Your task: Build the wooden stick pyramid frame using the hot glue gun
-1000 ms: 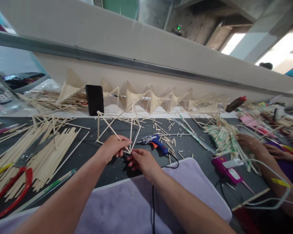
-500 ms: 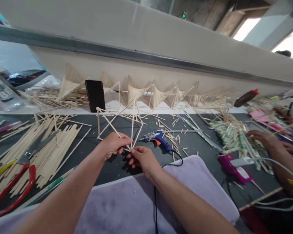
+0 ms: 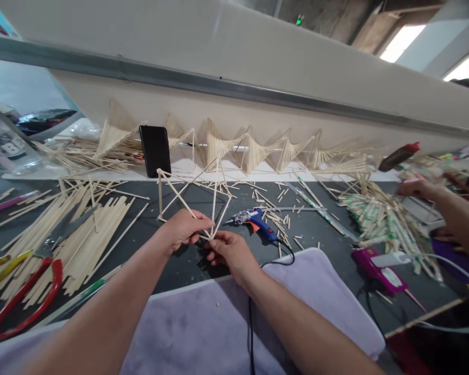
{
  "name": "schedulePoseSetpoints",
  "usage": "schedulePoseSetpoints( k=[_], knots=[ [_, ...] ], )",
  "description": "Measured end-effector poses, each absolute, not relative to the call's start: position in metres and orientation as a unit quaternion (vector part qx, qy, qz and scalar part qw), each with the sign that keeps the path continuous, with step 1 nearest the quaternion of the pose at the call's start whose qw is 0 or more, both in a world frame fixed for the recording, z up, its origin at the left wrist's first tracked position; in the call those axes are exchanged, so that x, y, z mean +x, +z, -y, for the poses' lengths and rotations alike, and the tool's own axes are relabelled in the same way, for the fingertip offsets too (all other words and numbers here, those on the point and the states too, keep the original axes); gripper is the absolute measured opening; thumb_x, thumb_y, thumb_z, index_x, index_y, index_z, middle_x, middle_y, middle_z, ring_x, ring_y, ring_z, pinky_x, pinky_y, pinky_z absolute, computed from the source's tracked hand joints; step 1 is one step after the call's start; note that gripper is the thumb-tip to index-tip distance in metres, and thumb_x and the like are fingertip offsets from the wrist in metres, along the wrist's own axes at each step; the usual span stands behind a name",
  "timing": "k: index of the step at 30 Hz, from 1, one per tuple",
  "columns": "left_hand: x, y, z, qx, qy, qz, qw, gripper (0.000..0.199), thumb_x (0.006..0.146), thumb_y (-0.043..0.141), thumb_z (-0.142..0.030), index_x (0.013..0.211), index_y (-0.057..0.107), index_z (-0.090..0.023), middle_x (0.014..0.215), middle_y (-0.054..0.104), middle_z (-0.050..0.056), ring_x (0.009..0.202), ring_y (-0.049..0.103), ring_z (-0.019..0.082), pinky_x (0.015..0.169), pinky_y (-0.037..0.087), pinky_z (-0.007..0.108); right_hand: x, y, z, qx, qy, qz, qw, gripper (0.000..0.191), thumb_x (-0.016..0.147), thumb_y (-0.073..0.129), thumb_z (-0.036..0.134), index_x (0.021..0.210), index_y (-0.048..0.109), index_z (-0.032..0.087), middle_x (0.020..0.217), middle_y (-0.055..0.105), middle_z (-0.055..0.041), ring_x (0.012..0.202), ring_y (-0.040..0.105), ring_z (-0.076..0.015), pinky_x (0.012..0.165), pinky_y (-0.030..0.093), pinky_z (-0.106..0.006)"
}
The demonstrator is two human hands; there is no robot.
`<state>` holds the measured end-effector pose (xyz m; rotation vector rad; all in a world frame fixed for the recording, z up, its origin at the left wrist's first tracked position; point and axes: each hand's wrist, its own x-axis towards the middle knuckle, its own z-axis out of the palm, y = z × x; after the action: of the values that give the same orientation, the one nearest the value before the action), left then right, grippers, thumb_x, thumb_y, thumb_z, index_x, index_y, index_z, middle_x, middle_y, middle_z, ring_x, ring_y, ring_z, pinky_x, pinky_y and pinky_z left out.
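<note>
Both my hands meet at the near corner of an open frame of thin wooden sticks [image 3: 214, 200]. My left hand [image 3: 185, 229] pinches the sticks just left of that corner. With thumb and fingers closed, my right hand [image 3: 230, 252] grips the corner joint from the right. The frame's far-left end stands on the dark table in front of a black phone [image 3: 155, 151]. Just right of the frame lies a blue glue gun [image 3: 260, 224], its nozzle wrapped in foil and pointing toward my hands. The undersides of my fingers are hidden.
Loose sticks [image 3: 76, 237] lie at left under red-handled scissors [image 3: 49, 281]. A lilac towel [image 3: 297, 291] covers the near edge. Fan-shaped stick models [image 3: 254, 151] line the wall. At right are a magenta device [image 3: 381, 271], bagged sticks [image 3: 383, 224] and another person's hand [image 3: 418, 188].
My hands and the stick frame hold nearly the same pose. The view has shifted slightly. At the right, the other person's hand has moved farther back over the table.
</note>
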<state>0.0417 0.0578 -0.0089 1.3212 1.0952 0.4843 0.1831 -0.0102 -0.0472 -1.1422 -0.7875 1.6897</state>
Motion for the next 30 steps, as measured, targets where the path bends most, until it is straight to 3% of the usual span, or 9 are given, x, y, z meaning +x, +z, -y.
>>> schedulePoseSetpoints(
  k=[6,14,24,30],
  knots=[
    [0.039,-0.014,-0.059,0.577,0.207,-0.48,0.627,0.034,0.067,0.064,-0.044,0.077,0.063,-0.012,0.043,0.046,-0.004,0.03,0.035,0.004,0.03,0.018,0.016,0.179,-0.046,0.011,-0.491,0.667,0.32,0.459,0.031,0.057,0.071,0.031,0.081,0.061,0.013,0.065,0.062,0.0013,0.044,0.054,-0.0074,0.041,0.046,-0.02],
    [0.038,-0.018,-0.061,0.593,0.198,-0.477,0.618,0.034,0.067,0.063,-0.045,0.076,0.064,-0.012,0.047,0.052,-0.002,0.031,0.034,0.004,0.031,0.018,0.017,0.179,-0.046,0.012,-0.495,0.662,0.321,0.461,0.025,0.06,0.067,0.029,0.077,0.06,0.013,0.064,0.063,0.0002,0.043,0.055,-0.0083,0.042,0.047,-0.021],
    [0.039,-0.012,-0.059,0.561,0.211,-0.453,0.66,0.031,0.064,0.067,-0.04,0.07,0.063,-0.01,0.053,0.053,-0.001,0.031,0.033,0.002,0.029,0.016,0.016,0.178,-0.044,0.012,-0.497,0.665,0.311,0.462,0.027,0.057,0.069,0.032,0.074,0.06,0.013,0.065,0.064,-0.0011,0.043,0.056,-0.0081,0.042,0.047,-0.02],
    [0.036,-0.007,-0.059,0.561,0.197,-0.456,0.662,0.035,0.064,0.067,-0.041,0.077,0.062,-0.009,0.049,0.05,-0.003,0.031,0.034,0.002,0.029,0.014,0.015,0.177,-0.042,0.012,-0.493,0.671,0.305,0.462,0.031,0.054,0.071,0.034,0.073,0.06,0.012,0.063,0.064,-0.0009,0.041,0.054,-0.0079,0.04,0.046,-0.02]
  ],
)
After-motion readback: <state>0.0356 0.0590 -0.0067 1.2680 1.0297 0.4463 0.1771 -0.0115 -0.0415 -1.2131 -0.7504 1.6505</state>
